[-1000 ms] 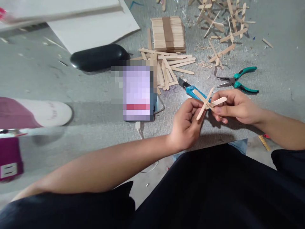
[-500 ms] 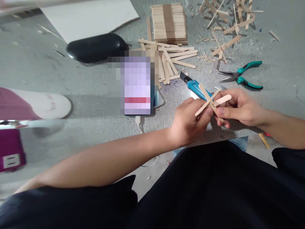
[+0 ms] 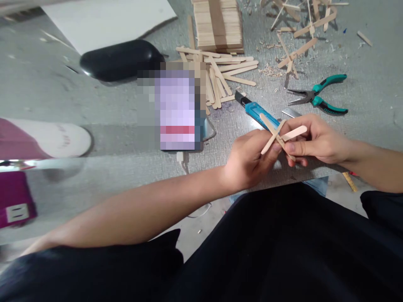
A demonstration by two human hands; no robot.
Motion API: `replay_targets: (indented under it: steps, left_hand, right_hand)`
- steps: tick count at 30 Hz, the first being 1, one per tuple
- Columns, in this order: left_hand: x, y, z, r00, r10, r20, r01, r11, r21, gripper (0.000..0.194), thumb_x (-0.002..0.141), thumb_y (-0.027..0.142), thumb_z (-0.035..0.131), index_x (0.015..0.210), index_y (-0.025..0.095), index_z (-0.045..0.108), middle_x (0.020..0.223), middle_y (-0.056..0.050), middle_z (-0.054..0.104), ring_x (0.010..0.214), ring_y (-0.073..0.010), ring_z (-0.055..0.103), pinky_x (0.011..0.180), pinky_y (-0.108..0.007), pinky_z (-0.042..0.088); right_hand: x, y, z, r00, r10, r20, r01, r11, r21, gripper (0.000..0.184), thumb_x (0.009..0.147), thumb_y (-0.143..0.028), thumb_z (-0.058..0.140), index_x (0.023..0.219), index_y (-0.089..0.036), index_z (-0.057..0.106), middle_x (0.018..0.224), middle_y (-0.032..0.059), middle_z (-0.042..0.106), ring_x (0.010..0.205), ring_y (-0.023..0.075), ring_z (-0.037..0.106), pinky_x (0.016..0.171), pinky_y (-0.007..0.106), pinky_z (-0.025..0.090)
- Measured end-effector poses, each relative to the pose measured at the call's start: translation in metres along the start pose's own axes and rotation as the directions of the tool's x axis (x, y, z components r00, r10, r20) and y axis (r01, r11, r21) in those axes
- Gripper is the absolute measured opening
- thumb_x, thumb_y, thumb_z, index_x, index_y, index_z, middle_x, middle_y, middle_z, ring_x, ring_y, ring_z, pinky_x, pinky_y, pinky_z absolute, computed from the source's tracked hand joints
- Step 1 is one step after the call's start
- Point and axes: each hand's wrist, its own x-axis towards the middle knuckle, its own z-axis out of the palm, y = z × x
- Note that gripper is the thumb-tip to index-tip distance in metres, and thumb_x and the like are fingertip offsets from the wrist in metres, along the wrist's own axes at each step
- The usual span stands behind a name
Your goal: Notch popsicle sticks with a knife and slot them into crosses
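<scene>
Near the table's front edge, both my hands pinch a crossed piece made of wooden craft sticks (image 3: 268,123). My left hand (image 3: 248,157) is closed on it from the left, with the thumb by the crossing. From the right, my right hand (image 3: 315,140) grips it between thumb and fingers. One stick end sticks out over the right fingers; the joint is partly hidden by my fingertips. Just beyond my hands lies a blue utility knife (image 3: 260,114), its lower end covered by them. A short metal blade (image 3: 291,112) lies beside it.
Long-nose pliers (image 3: 315,96) lie open at the right. Loose craft sticks (image 3: 233,67) and a banded stack (image 3: 218,23) are further back. Several crossed stick pieces (image 3: 291,58) stand at the back right. A pixelated phone (image 3: 177,109) with a cable and a black case (image 3: 121,59) are leftward.
The camera view has shifted slightly, so the table items sit a little further left and up. The crossed sticks have tilted slightly in my hands; both hands keep their hold.
</scene>
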Motion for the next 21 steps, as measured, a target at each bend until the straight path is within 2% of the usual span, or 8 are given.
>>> replay_targets:
  steps: [7,12,15,17,18,19,20,21]
  left_hand:
    - [0.003,-0.001,0.0,0.991,-0.103,0.081,0.108,0.992,-0.068,0.034,0.122,0.048,0.058,0.104,0.026,0.077,0.088,-0.006,0.082,0.074,-0.0195,0.075,0.068,-0.035,0.06]
    - [0.007,-0.002,0.002,0.985,-0.157,0.074,0.167,0.973,-0.159,0.035,0.121,0.049,0.061,0.102,0.025,0.077,0.087,-0.006,0.082,0.079,-0.0225,0.078,0.077,-0.04,0.066]
    - [0.009,-0.003,0.002,0.983,-0.168,0.069,0.179,0.961,-0.21,0.038,0.119,0.054,0.064,0.098,0.025,0.076,0.091,-0.008,0.081,0.083,-0.0226,0.079,0.079,-0.039,0.067]
    - [0.011,-0.004,0.002,0.984,-0.166,0.068,0.178,0.955,-0.239,0.045,0.117,0.061,0.065,0.093,0.024,0.075,0.091,-0.008,0.08,0.083,-0.0224,0.077,0.079,-0.038,0.066]
    - [0.011,-0.005,0.002,0.983,-0.167,0.077,0.181,0.95,-0.255,0.05,0.116,0.065,0.064,0.09,0.024,0.073,0.088,-0.008,0.078,0.081,-0.0217,0.075,0.078,-0.038,0.065]
    - [0.012,-0.006,0.001,0.981,-0.171,0.091,0.19,0.943,-0.272,0.055,0.115,0.069,0.064,0.086,0.023,0.072,0.085,-0.007,0.075,0.078,-0.0205,0.072,0.075,-0.036,0.064]
    - [0.012,-0.006,0.001,0.978,-0.179,0.106,0.202,0.935,-0.292,0.059,0.114,0.072,0.064,0.084,0.023,0.07,0.082,-0.006,0.073,0.074,-0.0191,0.069,0.072,-0.035,0.061]
    - [0.012,-0.006,0.001,0.976,-0.184,0.12,0.213,0.926,-0.312,0.061,0.113,0.075,0.064,0.083,0.022,0.069,0.08,-0.005,0.07,0.071,-0.0176,0.066,0.068,-0.033,0.059]
  right_hand:
    - [0.003,-0.002,-0.003,0.999,0.017,-0.032,-0.016,1.0,0.014,0.038,0.101,-0.05,0.092,0.093,-0.019,0.072,0.075,-0.0033,0.077,0.052,0.0067,0.064,0.052,0.02,0.054]
    - [0.004,-0.001,-0.004,0.999,0.009,-0.047,-0.011,0.999,-0.038,0.045,0.101,-0.059,0.091,0.093,-0.019,0.072,0.076,-0.0022,0.076,0.051,0.008,0.063,0.051,0.024,0.051]
    - [0.001,-0.002,0.0,0.972,-0.107,-0.208,0.054,0.968,-0.244,0.044,0.101,-0.057,0.091,0.089,-0.023,0.066,0.067,-0.0056,0.063,0.051,0.0091,0.054,0.048,0.027,0.042]
    - [-0.001,-0.002,0.0,0.871,-0.338,-0.358,0.137,0.865,-0.483,0.041,0.099,-0.05,0.095,0.089,-0.025,0.063,0.073,-0.0055,0.058,0.057,0.0096,0.047,0.052,0.03,0.039]
    - [-0.003,-0.002,-0.001,0.804,-0.469,-0.366,0.175,0.775,-0.608,0.038,0.097,-0.046,0.097,0.093,-0.026,0.065,0.082,-0.0031,0.061,0.061,0.0103,0.047,0.056,0.032,0.041]
    - [-0.004,-0.002,-0.004,0.752,-0.572,-0.327,0.2,0.671,-0.714,0.034,0.096,-0.043,0.098,0.099,-0.026,0.068,0.095,0.0003,0.065,0.067,0.0116,0.05,0.061,0.033,0.044]
    - [-0.004,-0.001,-0.007,0.733,-0.63,-0.255,0.213,0.569,-0.794,0.031,0.097,-0.043,0.097,0.107,-0.027,0.072,0.108,0.004,0.069,0.074,0.0139,0.055,0.067,0.035,0.048]
    - [-0.005,-0.001,-0.011,0.739,-0.652,-0.169,0.226,0.477,-0.85,0.028,0.099,-0.043,0.093,0.113,-0.028,0.074,0.118,0.0068,0.071,0.081,0.0169,0.06,0.073,0.037,0.051]
